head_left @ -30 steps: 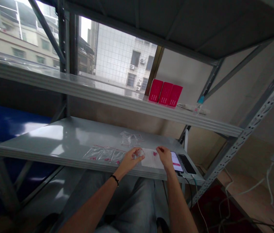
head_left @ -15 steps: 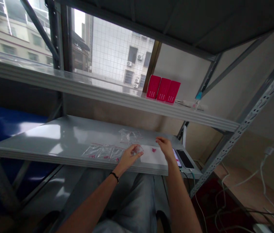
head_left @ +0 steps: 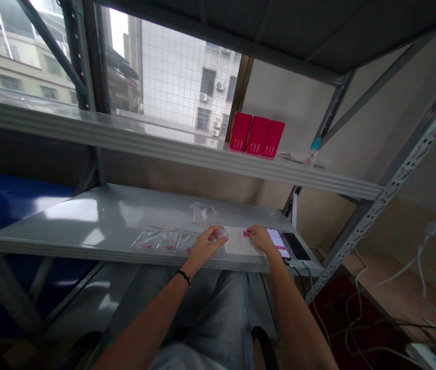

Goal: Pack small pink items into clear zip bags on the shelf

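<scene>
The bags [head_left: 166, 239] lie left of the paper [head_left: 236, 241], the phone [head_left: 278, 243] right (all on the surface [head_left: 87, 226])

I watch through a single camera on the wearer's head, which looks forward and steeply down over the jeans-clad legs [head_left: 218, 313] at the left hand [head_left: 205, 246] and right hand [head_left: 261, 239], about arm's reach away, low in the middle of my view. It takes in the lower shelf [head_left: 125, 210] from above, the upper shelf [head_left: 164, 147] across the middle and the window [head_left: 179, 77] beyond, all leaning down to the right.
</scene>
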`<state>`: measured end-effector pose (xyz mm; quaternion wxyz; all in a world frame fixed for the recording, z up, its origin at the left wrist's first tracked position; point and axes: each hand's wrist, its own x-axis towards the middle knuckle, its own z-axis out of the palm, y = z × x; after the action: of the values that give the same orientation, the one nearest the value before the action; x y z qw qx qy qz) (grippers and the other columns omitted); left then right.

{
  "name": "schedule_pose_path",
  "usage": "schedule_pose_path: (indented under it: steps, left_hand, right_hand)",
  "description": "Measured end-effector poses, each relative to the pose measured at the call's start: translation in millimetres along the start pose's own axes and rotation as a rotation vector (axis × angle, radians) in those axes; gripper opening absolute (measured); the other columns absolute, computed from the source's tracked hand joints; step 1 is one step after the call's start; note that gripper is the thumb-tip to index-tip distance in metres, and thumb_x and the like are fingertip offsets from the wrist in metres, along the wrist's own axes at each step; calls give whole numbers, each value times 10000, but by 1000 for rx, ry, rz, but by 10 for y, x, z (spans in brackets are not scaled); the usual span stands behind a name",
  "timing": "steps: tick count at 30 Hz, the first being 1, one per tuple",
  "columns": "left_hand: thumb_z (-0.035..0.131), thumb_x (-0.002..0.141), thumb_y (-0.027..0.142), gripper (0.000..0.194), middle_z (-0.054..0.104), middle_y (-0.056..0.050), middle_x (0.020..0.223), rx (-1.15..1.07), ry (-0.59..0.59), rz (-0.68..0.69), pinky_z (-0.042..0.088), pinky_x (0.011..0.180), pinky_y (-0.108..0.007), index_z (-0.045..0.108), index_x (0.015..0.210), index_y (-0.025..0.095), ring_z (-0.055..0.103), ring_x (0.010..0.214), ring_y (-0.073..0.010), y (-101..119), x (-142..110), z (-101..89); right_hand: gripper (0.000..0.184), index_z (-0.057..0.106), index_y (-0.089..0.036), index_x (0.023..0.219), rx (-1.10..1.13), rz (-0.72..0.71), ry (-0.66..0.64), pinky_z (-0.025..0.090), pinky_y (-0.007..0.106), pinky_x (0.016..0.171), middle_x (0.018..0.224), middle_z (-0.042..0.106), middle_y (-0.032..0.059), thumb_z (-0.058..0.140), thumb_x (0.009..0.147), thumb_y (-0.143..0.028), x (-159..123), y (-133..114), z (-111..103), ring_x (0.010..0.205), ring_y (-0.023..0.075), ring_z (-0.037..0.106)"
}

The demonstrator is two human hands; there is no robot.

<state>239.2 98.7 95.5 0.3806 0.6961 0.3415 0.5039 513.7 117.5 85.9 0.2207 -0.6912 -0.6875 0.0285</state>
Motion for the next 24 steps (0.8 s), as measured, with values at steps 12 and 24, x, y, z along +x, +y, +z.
schedule_pose_path:
  steps: [12, 24]
  left_hand:
    - [700, 777, 455, 385, 715, -47, 951, 16, -5, 24, 506, 763, -305, 703, 1058, 193, 622, 852, -203, -3, 4, 6]
    - [753, 726, 459, 412, 724, -39, 908, -104, 16, -33, 503, 674, -277, 733, 1041, 195, 616, 793, -198, -17, 2, 5]
  right_hand:
    - [229, 775, -177, 1018, -56, -100, -20, 385, 247, 928, 1072, 740, 74, 567, 930, -218, 18, 57, 0, 1031, 193, 624]
    - [241, 768, -164, 1014, -56, -111, 12, 396, 265, 920, 1054, 731, 98, 553, 938, -238, 8, 155, 18, 1023, 211, 619]
